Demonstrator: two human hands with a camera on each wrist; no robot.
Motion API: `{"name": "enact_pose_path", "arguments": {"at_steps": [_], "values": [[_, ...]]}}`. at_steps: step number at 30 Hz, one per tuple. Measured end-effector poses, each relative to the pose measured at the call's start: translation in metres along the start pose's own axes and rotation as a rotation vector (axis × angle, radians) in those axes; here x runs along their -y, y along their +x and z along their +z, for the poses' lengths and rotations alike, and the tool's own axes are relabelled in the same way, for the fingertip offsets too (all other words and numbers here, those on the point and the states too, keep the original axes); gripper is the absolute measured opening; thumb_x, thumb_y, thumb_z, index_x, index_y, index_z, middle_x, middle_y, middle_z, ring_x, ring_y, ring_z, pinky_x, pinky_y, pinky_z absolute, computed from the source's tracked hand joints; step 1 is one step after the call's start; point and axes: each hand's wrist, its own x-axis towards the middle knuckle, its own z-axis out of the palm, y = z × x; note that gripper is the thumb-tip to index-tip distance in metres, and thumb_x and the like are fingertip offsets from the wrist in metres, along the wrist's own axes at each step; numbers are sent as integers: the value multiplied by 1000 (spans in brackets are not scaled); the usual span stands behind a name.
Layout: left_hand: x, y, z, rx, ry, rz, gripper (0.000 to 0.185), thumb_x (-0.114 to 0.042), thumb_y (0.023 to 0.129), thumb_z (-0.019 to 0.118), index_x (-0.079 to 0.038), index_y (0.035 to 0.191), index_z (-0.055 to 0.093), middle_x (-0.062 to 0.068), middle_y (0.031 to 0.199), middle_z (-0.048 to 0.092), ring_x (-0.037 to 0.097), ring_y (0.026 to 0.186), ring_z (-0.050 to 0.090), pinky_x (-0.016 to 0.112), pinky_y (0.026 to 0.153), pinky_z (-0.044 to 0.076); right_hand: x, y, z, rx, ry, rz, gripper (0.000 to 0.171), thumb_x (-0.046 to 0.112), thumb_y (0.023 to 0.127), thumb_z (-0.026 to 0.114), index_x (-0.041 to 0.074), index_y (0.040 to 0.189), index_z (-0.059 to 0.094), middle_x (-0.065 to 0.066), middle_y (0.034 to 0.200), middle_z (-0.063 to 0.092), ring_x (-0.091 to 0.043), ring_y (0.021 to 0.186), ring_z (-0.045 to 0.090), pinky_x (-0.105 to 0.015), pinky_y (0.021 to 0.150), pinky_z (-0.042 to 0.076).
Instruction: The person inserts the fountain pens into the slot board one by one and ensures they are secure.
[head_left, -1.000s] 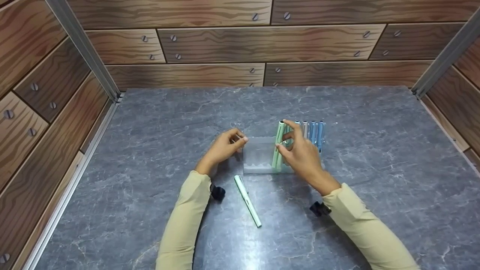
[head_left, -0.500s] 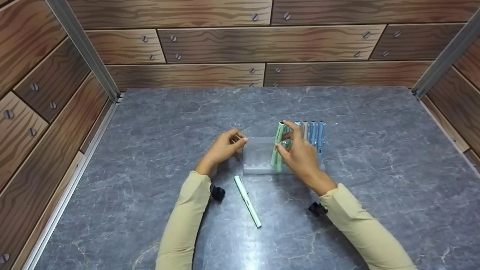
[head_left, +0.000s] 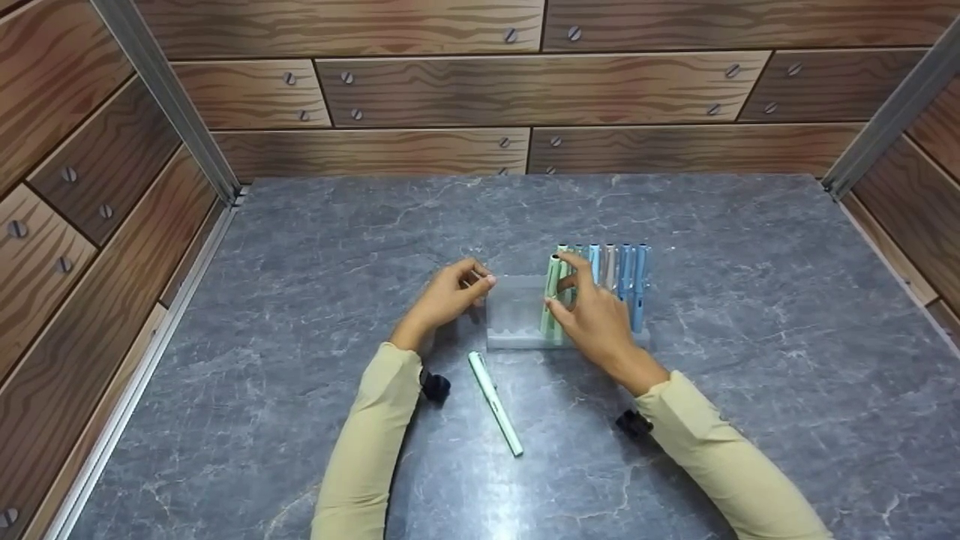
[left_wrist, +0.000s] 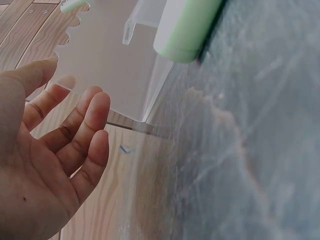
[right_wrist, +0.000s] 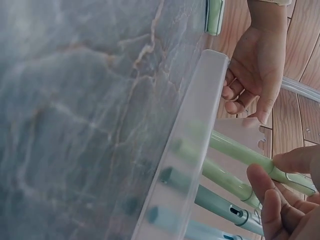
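Note:
A clear pen stand point(head_left: 517, 304) with a notched top edge stands on the table. My left hand point(head_left: 446, 294) pinches its left edge; in the left wrist view the thumb is in front and the index fingertip shows through the panel. Between thumb and fingers, my right hand point(head_left: 600, 326) holds a light green pen point(right_wrist: 235, 148), its lower end at the stand's front lip. Directly right of it, another green pen point(head_left: 564, 249) leans in the stand. Teal, light blue, grey and blue pens point(head_left: 641, 277) follow to the right, partly hidden by the hand.
A pale green pen point(head_left: 495, 405) lies slantwise on the grey marbled table point(head_left: 300, 225), in front of the stand. Wood-patterned walls point(head_left: 525, 90) and metal corner posts point(head_left: 165, 97) enclose the table at the back and sides.
My right hand has shifted slightly left and toward me with its light green pen, now left of and lower than the neighbouring green pen. The left hand stays on the stand.

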Motion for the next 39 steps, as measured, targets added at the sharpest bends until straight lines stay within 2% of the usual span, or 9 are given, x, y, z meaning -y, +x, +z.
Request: {"name": "enact_pose_path", "arguments": {"at_steps": [14,19,25,34,39], "values": [[0,0,0,2,-7,-11,23,-27,96,60,-6,104,63,3,81,62,29,74,64,21,56,45,1,2,-1,34,8,25,62,17,86,73,14,138,40,-5,93,68,-14,54,55,-29,44,37],[1,-1,0,16,3,-17,24,-29,97,59,-7,107,62,11,88,66,29,76,66,23,58,47,1,3,0,32,7,34,63,17,84,74,14,137,41,-3,86,63,-13,57,47,-29,48,35],[3,-2,0,36,8,-16,26,-30,97,58,-7,108,62,18,94,68,31,78,67,23,58,47,0,3,0,39,22,43,67,15,83,75,13,140,40,-2,84,62,-12,59,45,-28,49,36],[1,0,-1,18,7,5,24,-28,97,58,-6,106,62,14,91,68,32,76,66,22,57,47,0,4,-3,36,36,36,69,15,83,76,13,142,39,-4,85,63,-15,61,50,-30,51,40],[-1,0,0,16,0,-5,25,-28,97,58,-5,106,62,14,89,67,33,77,65,22,56,46,4,2,-5,64,19,20,68,20,83,76,11,141,41,-4,88,63,-10,56,46,-27,48,36]]}}
